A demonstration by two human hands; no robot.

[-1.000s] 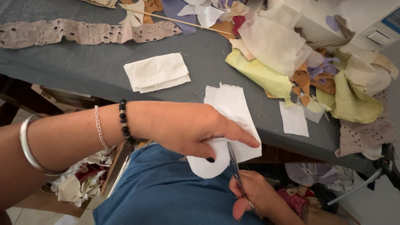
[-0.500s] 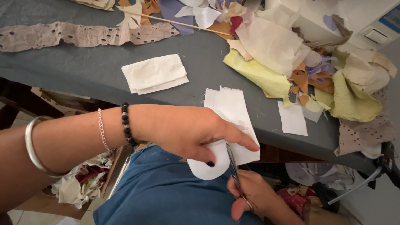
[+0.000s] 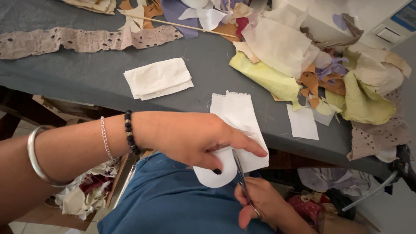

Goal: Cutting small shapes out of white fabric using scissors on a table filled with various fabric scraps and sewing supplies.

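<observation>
Head view shows the left hand pinching a white paper piece that overhangs the desk's near edge, while the right hand grips small scissors, blades meeting the paper's rounded lower edge. Folded cream cloth lies on the grey desk further in. At the far right corner a white box carries a blue rectangular label, beside heaped fabric scraps.

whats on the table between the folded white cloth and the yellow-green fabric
In the head view, the stretch between the folded white cloth and the yellow-green fabric is bare grey table; only the white piece being cut reaches up just below it.
</observation>
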